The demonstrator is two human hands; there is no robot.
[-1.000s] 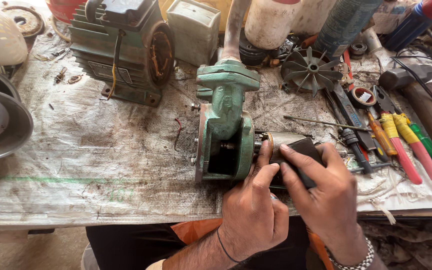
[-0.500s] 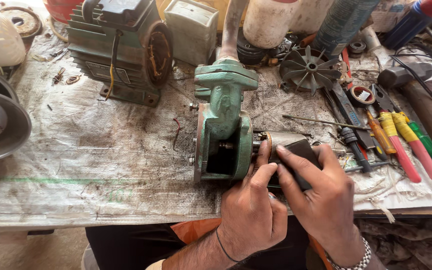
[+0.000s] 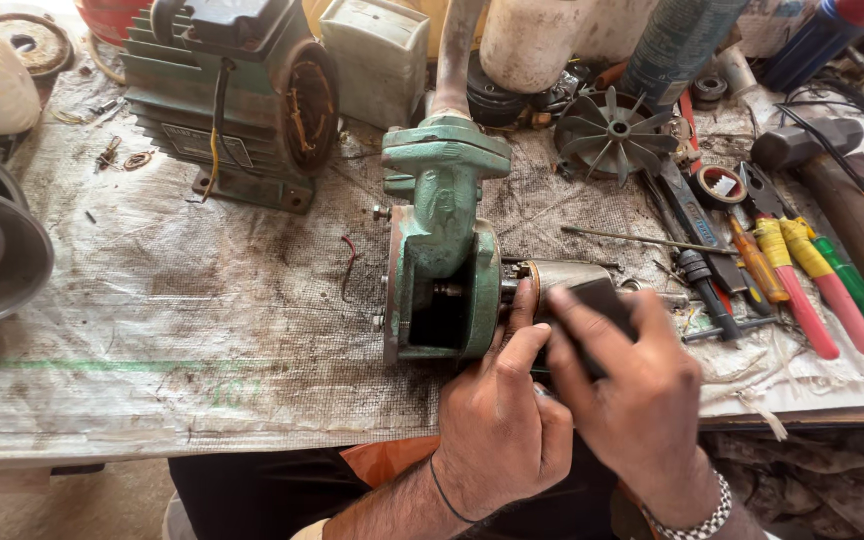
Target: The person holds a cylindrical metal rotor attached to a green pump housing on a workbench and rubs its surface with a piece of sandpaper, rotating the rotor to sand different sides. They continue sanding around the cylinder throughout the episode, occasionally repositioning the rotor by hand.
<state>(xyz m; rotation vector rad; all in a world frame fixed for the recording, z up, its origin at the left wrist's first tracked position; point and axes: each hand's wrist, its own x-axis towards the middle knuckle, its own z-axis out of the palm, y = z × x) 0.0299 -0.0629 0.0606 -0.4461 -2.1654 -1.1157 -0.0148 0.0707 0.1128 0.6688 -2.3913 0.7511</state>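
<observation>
Your left hand [image 3: 502,425] and right hand [image 3: 632,400] are both closed around the dark cylindrical metal rotor [image 3: 577,290], which sits at the bench's front edge, its end against the green cast-iron pump housing [image 3: 442,250]. Red- and yellow-handled pliers [image 3: 802,280] lie to its right on the dirty woven sheet [image 3: 202,300].

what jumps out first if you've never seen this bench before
At the middle of the bench stands a green pump housing, with the left hand and right hand pressed together on the dark rotor sticking out of its right side. Behind it to the left sits a green finned motor body, and a row of colourful screwdrivers lies to the right.
</observation>
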